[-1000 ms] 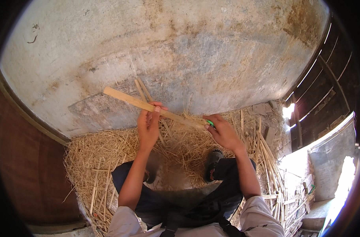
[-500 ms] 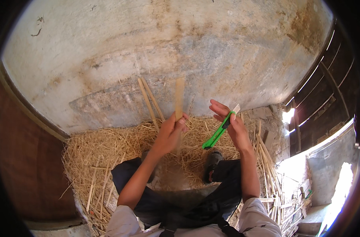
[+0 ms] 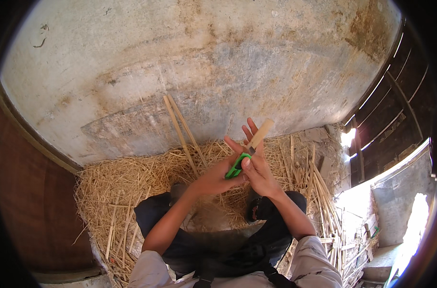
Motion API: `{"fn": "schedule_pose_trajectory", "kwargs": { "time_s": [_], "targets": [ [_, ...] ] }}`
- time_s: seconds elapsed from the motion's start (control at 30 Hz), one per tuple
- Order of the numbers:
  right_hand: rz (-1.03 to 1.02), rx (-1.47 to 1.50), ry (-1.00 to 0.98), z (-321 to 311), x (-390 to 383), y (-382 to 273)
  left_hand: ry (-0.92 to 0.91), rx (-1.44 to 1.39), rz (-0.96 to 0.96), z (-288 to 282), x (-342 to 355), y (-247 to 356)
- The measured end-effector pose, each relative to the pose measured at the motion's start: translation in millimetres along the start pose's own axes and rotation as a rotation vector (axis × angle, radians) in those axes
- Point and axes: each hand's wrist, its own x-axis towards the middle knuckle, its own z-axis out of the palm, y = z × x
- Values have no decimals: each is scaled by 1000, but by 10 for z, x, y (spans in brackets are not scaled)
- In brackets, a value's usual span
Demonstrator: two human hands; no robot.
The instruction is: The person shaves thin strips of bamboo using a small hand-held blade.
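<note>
My hands are together above the straw, in front of the wall. The right hand is closed on a green utility knife, its thumb pressed along the handle. A flat, pale bamboo strip slants up to the right past the right fingers, and the dark blade area of the knife lies against its lower visible part. My left hand is closed around the strip's lower portion, one finger stretched out; the hands and knife hide that end of the strip.
Two thin strips lean against the stained wall. Loose straw covers the floor around my feet. A pile of long strips lies at the right, beside a dark slatted panel. A brown board stands at the left.
My hands were apart and have come together. The right hand with the knife moved left and down; the strip tilted from upright to slanting right.
</note>
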Motion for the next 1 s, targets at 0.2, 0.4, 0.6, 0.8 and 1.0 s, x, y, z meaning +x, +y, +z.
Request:
{"fn": "schedule_pose_trajectory", "kwargs": {
  "time_s": [0.2, 0.4, 0.6, 0.8, 1.0],
  "targets": [
    [-10, -236, 206, 58, 34, -113, 222, -330, -270, 92, -29, 14],
    [-218, -622, 363, -161, 45, -2, 163, -523, -303, -101, 10, -217],
    [-245, -857, 299, -327, 119, -136, 178, -418, -331, -82, 3, -201],
    [-181, -1065, 125, -554, 178, -256, 187, -434, -343, -111, -5, -90],
    [-106, -1125, -119, -808, 139, -507, 85, -263, -177, 21, 14, -106]
  ]
}}
